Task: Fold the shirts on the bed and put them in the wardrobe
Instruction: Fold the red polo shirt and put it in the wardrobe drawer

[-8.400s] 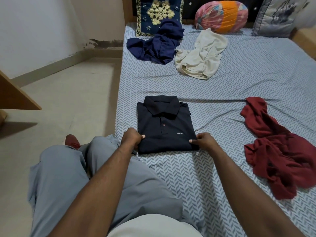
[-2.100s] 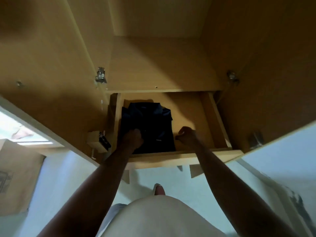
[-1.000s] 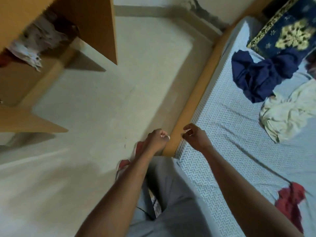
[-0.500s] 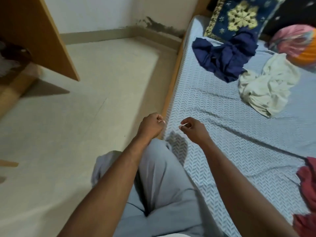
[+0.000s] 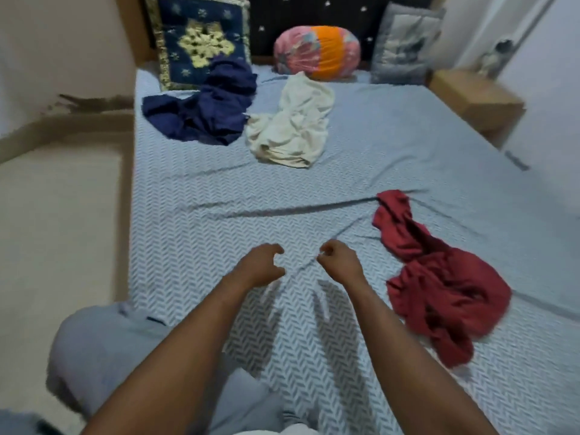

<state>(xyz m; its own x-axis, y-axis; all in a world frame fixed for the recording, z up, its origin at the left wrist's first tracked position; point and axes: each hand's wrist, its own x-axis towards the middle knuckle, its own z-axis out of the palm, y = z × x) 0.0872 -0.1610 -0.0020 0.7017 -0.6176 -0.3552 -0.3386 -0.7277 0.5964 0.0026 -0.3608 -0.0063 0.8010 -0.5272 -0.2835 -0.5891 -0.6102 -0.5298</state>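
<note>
The left hand and right hand hang side by side just above the near part of the bed, close together but not touching, and neither one has hold of anything. The left hand's fingers are loosely curled, with a gap between the fingers and thumb. The right hand's fingers are tucked in tighter, like a loose fist. Both hands cast shadows on the patterned sheet below them. Three crumpled, unfolded shirts lie on the bed. The red shirt is nearest, sprawled just right of the right hand and apart from it. The navy shirt lies at the far left, its upper end against a blue cushion with a yellow motif. The cream shirt lies just right of the navy one; their edges appear to touch. It reaches up toward a pink and orange bolster at the head of the bed. A grey pillow leans at the far right, next to a wooden side table. The person's knee, in grey trousers, is at the bed's left edge, over the pale floor.
</note>
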